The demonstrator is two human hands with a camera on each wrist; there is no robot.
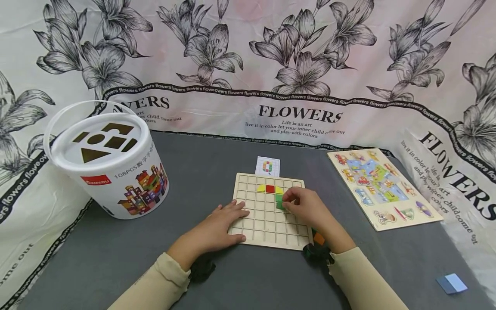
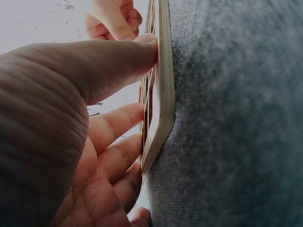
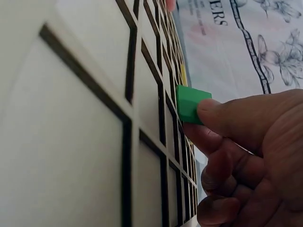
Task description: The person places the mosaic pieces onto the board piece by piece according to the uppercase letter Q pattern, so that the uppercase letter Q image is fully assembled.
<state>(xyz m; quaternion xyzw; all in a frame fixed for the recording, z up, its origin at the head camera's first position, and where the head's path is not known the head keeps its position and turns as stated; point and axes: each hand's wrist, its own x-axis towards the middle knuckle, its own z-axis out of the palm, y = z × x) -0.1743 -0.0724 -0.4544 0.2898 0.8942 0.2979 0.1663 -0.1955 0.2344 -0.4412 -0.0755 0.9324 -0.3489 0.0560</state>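
Note:
A wooden grid board [image 1: 257, 234] lies flat on the grey table. Near its far side, a red block [image 1: 270, 189] sits between yellow pieces, one [image 1: 261, 188] to its left and another [image 1: 279, 190] to its right. Below the right yellow piece is green; a green block [image 3: 189, 101] is pinched between thumb and index finger of my right hand [image 1: 310, 209], against the board's surface. My left hand [image 1: 218, 226] rests along the board's left edge, fingers spread over the grid and thumb [image 2: 137, 54] on the near edge. Just beyond the board lies a small pattern card [image 1: 267, 165].
A white lidded bucket [image 1: 112, 172] with shape cut-outs stands at the left. A picture puzzle board [image 1: 372, 215] lies to the right. Beside the right wrist an orange piece [image 1: 319, 238] is partly hidden. A blue piece [image 1: 451, 284] lies at the near right. Floral fabric hangs behind.

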